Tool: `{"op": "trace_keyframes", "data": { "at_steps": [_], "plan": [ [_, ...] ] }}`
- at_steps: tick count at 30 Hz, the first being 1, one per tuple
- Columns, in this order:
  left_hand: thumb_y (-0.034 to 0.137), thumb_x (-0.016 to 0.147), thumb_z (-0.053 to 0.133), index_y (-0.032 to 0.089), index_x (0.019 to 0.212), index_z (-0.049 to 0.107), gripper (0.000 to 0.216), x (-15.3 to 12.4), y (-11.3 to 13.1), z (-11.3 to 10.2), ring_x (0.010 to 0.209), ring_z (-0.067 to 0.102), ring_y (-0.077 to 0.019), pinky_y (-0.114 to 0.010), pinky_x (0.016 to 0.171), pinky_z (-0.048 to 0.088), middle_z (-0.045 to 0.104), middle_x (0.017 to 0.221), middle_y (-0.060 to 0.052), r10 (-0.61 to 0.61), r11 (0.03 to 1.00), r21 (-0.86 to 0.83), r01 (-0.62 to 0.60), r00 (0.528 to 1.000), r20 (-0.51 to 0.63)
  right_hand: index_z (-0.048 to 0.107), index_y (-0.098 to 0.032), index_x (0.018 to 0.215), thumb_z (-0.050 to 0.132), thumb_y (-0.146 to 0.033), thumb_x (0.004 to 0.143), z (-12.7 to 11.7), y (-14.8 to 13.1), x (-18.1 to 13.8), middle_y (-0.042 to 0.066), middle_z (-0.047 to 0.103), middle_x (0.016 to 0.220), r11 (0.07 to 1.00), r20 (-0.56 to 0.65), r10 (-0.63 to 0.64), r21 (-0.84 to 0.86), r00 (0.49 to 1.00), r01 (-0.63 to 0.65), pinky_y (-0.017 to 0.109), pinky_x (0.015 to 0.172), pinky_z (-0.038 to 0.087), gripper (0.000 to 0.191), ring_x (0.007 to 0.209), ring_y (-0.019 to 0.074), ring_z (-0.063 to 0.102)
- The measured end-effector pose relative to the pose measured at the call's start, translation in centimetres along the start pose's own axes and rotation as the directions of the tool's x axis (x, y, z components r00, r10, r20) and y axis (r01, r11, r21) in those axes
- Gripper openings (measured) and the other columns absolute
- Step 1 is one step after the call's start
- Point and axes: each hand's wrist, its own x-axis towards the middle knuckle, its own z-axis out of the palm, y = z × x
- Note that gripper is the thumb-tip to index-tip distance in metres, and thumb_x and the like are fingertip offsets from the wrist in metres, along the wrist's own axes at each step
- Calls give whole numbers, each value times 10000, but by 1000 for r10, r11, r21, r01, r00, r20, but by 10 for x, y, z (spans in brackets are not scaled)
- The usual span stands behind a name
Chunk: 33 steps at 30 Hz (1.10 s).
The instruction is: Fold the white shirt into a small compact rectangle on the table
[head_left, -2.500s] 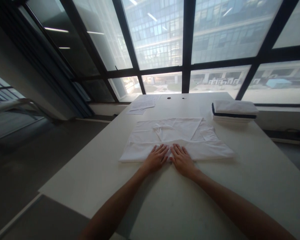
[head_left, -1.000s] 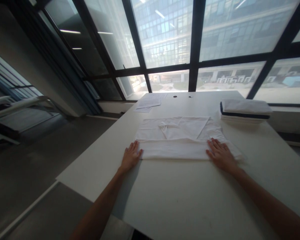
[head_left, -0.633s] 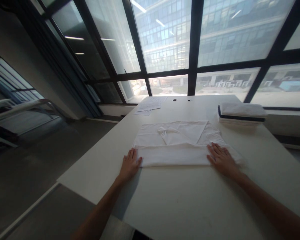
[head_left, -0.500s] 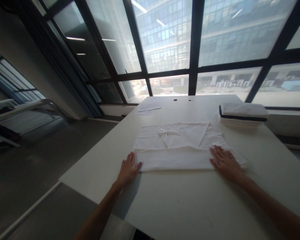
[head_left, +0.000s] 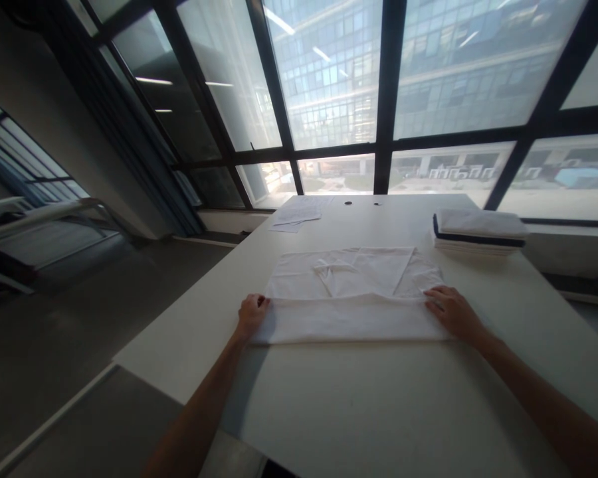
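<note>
On the white tabletop (head_left: 379, 398) lies one folded white cloth garment (head_left: 351, 292); the left hand (head_left: 252, 315) and right hand (head_left: 453, 312) curl their fingers on its two ends.

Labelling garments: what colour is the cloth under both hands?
Plain white, no pattern: the flat folded cloth garment, clearest in the head view.

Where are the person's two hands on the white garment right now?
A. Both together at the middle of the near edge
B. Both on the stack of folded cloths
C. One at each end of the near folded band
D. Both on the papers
C: the left hand and right hand sit at opposite ends of the white garment.
</note>
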Motion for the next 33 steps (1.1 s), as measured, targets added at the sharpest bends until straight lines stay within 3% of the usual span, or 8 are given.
{"op": "trace_keyframes", "data": {
  "at_steps": [7,12,15,18,20,23,27,33],
  "plan": [
    [315,940,568,155,896,686,204,-5,-1,-3,1001,641,-238,-343,923,471,693,1032,-113,43,995,85,-43,999,4,712,-152,1211,454,-396,989,7,2,-5,165,686,1219,999,-45,-26,-38,999,24,477,994,499,419,1121,318,613],
    [278,933,560,141,1248,623,349,-15,21,-10,1187,591,-317,-445,981,499,624,1281,-174,132,981,151,-120,988,-76,670,-139,1274,439,-366,997,2,-23,1,198,644,1319,998,-118,-8,-63,993,0,510,1080,446,426,1252,334,571],
    [257,983,469,158,1406,537,439,-27,58,-3,1366,491,-292,-466,1128,414,545,1460,-171,383,921,97,-376,922,-60,601,-131,1374,414,-341,1016,1,-72,11,190,554,1469,999,-50,-52,-3,997,52,495,1167,360,455,1409,314,454],
    [350,1050,361,205,1497,475,483,-46,101,15,1492,358,-273,-511,1208,314,450,1584,-116,593,803,-30,-595,794,130,490,-131,1494,369,-307,1031,7,-135,23,162,412,1602,992,123,-92,101,988,80,500,1208,292,510,1503,281,333],
    [419,1068,314,249,1555,409,524,-58,121,27,1534,276,-290,-574,1218,263,373,1638,-81,647,756,-77,-651,723,242,412,-123,1551,368,-306,1032,14,-169,29,145,298,1661,980,232,-147,167,962,110,508,1231,240,552,1543,271,245],
    [464,1069,310,293,1596,345,555,-69,129,38,1556,217,-293,-595,1234,191,301,1669,-54,647,748,-71,-659,702,297,342,-143,1594,380,-370,1038,24,-190,31,126,219,1686,961,309,-221,229,925,153,495,1253,178,601,1564,261,169],
    [477,1063,337,321,1609,317,569,-69,122,39,1566,176,-283,-566,1249,167,266,1678,-37,631,762,-66,-644,717,295,310,-201,1613,360,-518,1046,26,-163,26,115,219,1683,955,318,-263,221,911,198,525,1255,155,653,1563,275,169],
    [465,1060,364,334,1601,333,558,-67,119,43,1561,197,-281,-546,1252,178,294,1668,-34,634,765,-68,-640,731,254,297,-221,1617,300,-484,1059,9,-64,12,129,263,1667,992,292,-124,34,948,119,579,1237,179,616,1555,279,195]
  ]
}}
